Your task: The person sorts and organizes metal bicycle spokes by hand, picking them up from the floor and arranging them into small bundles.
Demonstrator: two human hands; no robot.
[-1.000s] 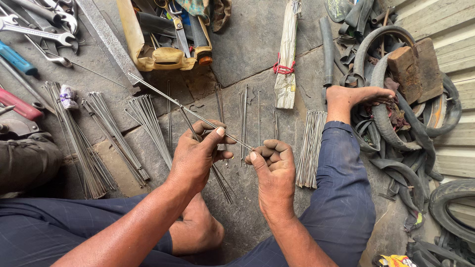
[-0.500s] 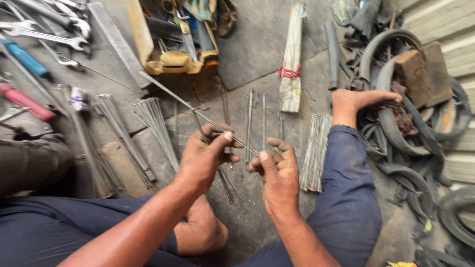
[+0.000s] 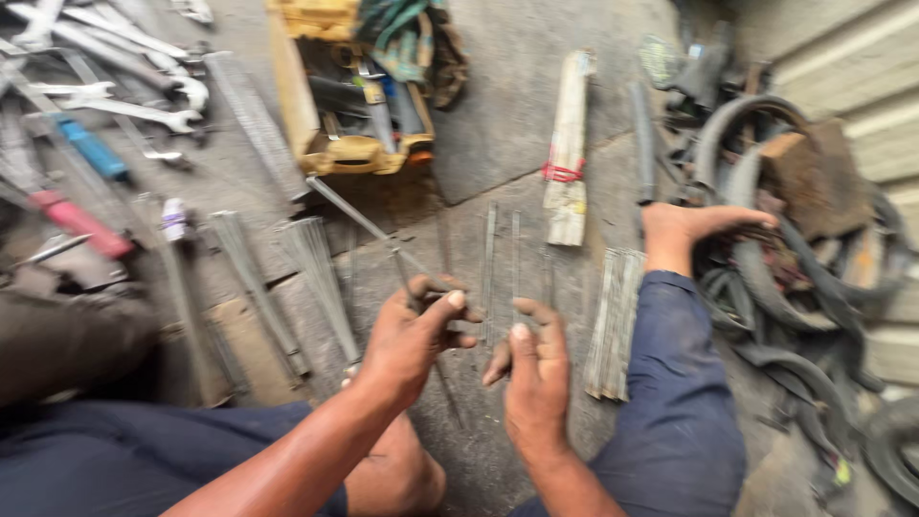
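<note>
1. Head view: left hand (image 3: 414, 337) pinched around thin metal spoke (image 3: 369, 226), slanting up toward yellow toolbox (image 3: 337, 153).
2. Right hand (image 3: 536, 375) just beside, fingers loosely curled, gripping nothing visible.
3. Spoke bundles (image 3: 311, 258) on concrete floor (image 3: 498, 115).

The person wears dark navy-blue work trousers, creased at the knee and dusty along the leg. Both forearms are bare, with no sleeves, gloves, watch or rings showing; the left hand (image 3: 412, 335) and right hand (image 3: 536, 383) look grimy, and the foot is bare.
</note>
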